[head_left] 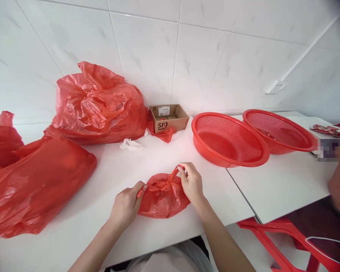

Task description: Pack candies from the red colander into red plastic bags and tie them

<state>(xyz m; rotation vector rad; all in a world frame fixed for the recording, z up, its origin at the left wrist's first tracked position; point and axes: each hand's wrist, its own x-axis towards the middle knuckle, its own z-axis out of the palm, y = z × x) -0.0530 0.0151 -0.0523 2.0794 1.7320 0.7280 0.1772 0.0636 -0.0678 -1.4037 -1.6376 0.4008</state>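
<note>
A small red plastic bag (164,206) lies on the white table in front of me, its top gathered and twisted into what looks like a knot. My left hand (127,202) is closed around one handle end on the left side. With thumb and fingers, my right hand (191,181) pinches the other handle, drawn up to the right. Both ends are pulled apart from the knotted middle. What the bag contains cannot be made out through the plastic.
Large full red bags (101,109) stand at the left, with another bag (42,185) nearer. A cardboard box (171,124) sits by the wall beside a crumpled tissue (131,145). Two red baskets (229,160) are at right. Another person sits at the far right near a red stool (267,241).
</note>
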